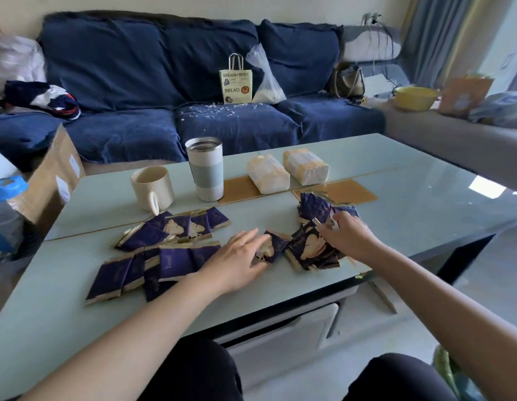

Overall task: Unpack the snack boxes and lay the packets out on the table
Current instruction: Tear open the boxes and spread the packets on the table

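Observation:
Several dark purple snack packets with gold edges lie on the pale glass table (pixel 410 180). One spread of packets (pixel 153 256) covers the near left. A looser heap of packets (pixel 315 250) sits right of centre. My left hand (pixel 237 261) lies flat with straight fingers, its fingertips touching a single packet (pixel 270 250). My right hand (pixel 345 235) rests on top of the heap, fingers curled over packets there. Two wrapped pale blocks (pixel 286 170) lie further back on the table.
A cream mug (pixel 151 188) and a steel tumbler (pixel 205 169) stand behind the left spread. A cardboard box (pixel 53 175) leans at the table's left end. A blue sofa (pixel 164 91) with a paper bread bag (pixel 236 82) is behind.

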Demonstrator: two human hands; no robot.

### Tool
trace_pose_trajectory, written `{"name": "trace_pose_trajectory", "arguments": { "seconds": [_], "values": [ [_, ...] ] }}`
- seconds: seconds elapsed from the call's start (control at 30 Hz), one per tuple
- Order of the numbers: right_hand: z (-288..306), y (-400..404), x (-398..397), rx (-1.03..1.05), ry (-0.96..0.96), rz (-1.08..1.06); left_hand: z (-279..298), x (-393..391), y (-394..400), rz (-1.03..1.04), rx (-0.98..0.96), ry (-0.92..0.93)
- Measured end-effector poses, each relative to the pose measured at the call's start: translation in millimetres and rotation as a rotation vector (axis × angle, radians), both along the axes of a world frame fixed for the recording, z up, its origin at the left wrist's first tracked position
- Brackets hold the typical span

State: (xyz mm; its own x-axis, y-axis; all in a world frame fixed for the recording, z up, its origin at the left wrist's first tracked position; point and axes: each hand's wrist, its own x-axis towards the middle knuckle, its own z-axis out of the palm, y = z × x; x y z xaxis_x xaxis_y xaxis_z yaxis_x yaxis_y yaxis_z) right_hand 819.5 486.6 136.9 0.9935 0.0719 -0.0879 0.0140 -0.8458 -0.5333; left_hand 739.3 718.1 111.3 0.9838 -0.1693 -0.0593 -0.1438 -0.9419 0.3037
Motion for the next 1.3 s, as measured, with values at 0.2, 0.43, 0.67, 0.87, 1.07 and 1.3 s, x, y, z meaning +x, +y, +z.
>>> {"name": "trace_pose_trajectory", "arguments": {
  "seconds": [0.2,0.43,0.67,0.87,1.07,1.3],
  "values": [
    [4.7,4.0,-2.2,0.421,0.212,-0.124,-13.5,4.3,-37.5,-0.003,-0.061,0.048],
    [-1.3,46.5,-12.7,0.614,0.341,0.043,-26.2,0.6,-32.3,0.048,-0.186,-0.010],
    [5.2,82.6,19.8,0.332,-0.016,0.149,-23.7,29.7,-29.2,0.164,-0.211,-0.124],
    [3.1,97.5,64.2,0.084,-0.225,0.319,-17.7,85.9,-8.4,0.266,-0.082,-0.083],
    [-9.2,77.5,90.0,-0.370,-0.261,0.419,-24.0,97.2,7.9,0.258,0.150,-0.096],
    [-28.9,57.0,89.1,-0.496,-0.113,0.286,-21.0,104.7,0.8,0.167,0.164,0.013]
  ]
}}
